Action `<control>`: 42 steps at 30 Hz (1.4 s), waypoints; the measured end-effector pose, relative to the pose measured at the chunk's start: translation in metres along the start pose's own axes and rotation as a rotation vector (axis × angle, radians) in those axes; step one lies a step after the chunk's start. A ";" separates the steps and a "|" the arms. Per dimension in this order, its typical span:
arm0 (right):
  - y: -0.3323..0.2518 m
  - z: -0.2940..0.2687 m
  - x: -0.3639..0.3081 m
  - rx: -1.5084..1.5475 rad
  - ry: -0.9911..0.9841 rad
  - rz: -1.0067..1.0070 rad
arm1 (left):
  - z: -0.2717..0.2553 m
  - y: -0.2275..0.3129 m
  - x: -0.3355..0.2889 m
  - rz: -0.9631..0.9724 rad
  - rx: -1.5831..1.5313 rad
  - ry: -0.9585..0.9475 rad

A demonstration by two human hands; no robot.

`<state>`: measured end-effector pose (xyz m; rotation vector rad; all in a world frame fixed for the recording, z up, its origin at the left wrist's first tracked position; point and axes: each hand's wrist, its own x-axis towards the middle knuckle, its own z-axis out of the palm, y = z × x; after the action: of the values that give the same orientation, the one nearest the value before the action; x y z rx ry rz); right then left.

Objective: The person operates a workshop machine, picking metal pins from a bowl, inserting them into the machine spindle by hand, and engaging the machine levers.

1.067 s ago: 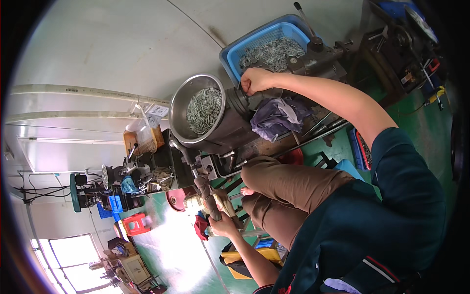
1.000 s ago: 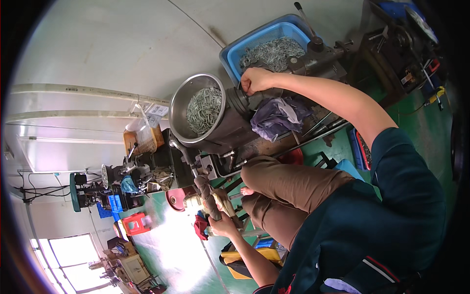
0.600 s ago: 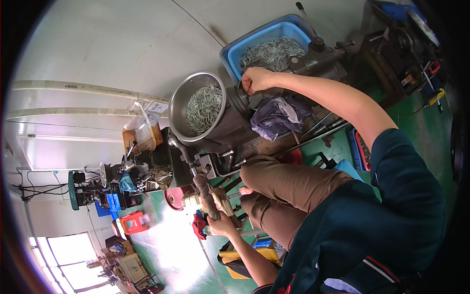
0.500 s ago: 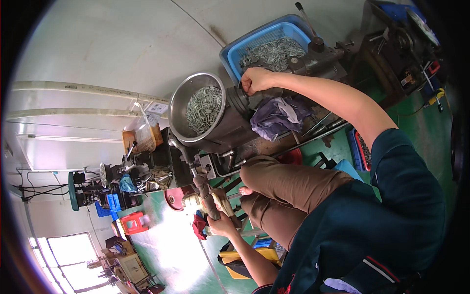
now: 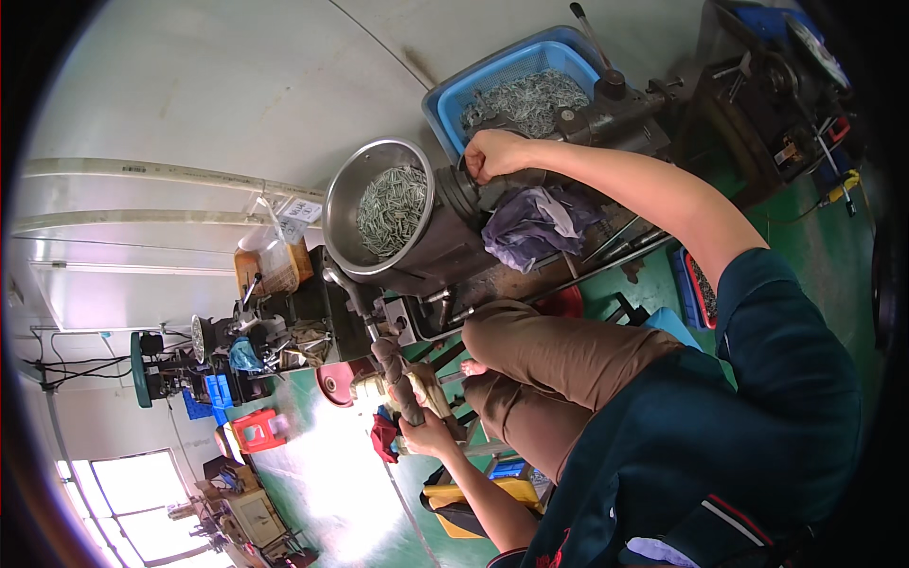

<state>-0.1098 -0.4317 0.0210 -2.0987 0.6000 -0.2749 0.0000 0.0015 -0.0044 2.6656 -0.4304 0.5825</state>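
Observation:
My left hand (image 5: 431, 435) is wrapped round the padded end of a long lever handle (image 5: 388, 355). The lever runs up to a dark metal bench machine (image 5: 421, 270). My right hand (image 5: 497, 156) is at the machine's round ribbed part (image 5: 456, 194), fingers bent and pressed together. What those fingers hold, if anything, is hidden. Left of that hand, a round steel bowl (image 5: 338, 213) holds many small metal pins or screws (image 5: 391, 210). Behind it stands a blue plastic basket (image 5: 454, 95) with a heap of similar metal parts (image 5: 530, 99). A crumpled purple cloth (image 5: 521, 227) lies just below my right hand.
Another lever with a black knob (image 5: 592, 38) rises beside the basket. A second machine (image 5: 786, 95) stands at the far right. A blue bin (image 5: 696, 289) sits on the green floor. To the left are more bench machines (image 5: 256, 346) and a red stool (image 5: 258, 431).

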 end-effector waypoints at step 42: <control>-0.006 0.001 -0.003 -0.063 0.051 0.011 | 0.001 -0.003 0.001 -0.010 0.002 -0.010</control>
<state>-0.1104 -0.4265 0.0252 -2.1542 0.6575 -0.3077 0.0019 0.0035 -0.0060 2.6721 -0.4193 0.5665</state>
